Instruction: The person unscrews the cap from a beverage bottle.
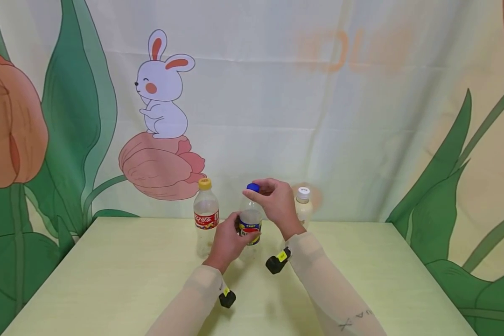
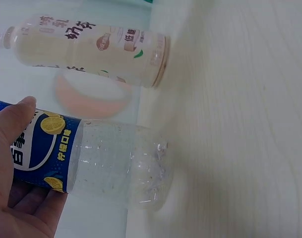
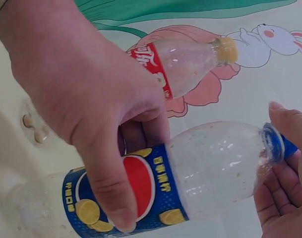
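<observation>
A clear plastic bottle with a blue lemon-patterned label (image 1: 250,217) stands upright near the back of the table. My left hand (image 1: 227,240) grips it round the label, thumb across the front. At the top, my right hand (image 1: 280,203) pinches the blue cap (image 1: 253,187) between thumb and fingers. In the right wrist view the cap (image 3: 288,144) sits at the bottle's neck, partly covered by the right fingers (image 3: 274,193). The left wrist view shows the clear lower part of the bottle (image 2: 111,161), which looks empty, close over the wooden tabletop.
Left of the hands stands a clear bottle with a red label and yellow cap (image 1: 206,205). A milk tea bottle with a white cap (image 1: 303,210) is at the right, partly behind the right wrist. A printed curtain (image 1: 252,116) hangs behind the pale table (image 1: 130,280).
</observation>
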### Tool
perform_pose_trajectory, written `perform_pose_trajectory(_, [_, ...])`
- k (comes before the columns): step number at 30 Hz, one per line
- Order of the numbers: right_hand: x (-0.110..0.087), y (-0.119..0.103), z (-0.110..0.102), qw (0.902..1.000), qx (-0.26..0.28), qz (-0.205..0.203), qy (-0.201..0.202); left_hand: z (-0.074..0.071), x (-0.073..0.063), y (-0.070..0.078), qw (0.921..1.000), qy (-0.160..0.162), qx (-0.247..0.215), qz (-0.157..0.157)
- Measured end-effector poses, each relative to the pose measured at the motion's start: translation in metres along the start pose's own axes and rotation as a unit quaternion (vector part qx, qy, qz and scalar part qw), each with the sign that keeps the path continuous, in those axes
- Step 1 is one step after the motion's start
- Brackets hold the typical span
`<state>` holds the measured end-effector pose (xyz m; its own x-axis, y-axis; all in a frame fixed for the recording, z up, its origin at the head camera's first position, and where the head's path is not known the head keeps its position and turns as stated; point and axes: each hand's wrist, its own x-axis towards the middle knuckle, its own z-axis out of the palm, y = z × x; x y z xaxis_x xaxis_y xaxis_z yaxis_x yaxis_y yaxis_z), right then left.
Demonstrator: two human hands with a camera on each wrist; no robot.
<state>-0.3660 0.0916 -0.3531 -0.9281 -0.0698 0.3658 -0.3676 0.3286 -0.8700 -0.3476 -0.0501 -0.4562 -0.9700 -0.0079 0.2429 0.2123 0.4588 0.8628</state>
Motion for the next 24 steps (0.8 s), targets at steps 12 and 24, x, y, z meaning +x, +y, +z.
perform_pose_trajectory(12, [-0.004, 0.001, -0.001, 0.9999, 0.001, 0.008, 0.009, -0.004, -0.001, 0.004, 0.9994, -0.003, -0.033, -0.012])
perform_pose_trajectory(24, [-0.010, -0.005, -0.009, 0.9997, 0.023, -0.010, -0.007, -0.008, -0.010, 0.011, 0.9988, -0.020, -0.045, -0.007])
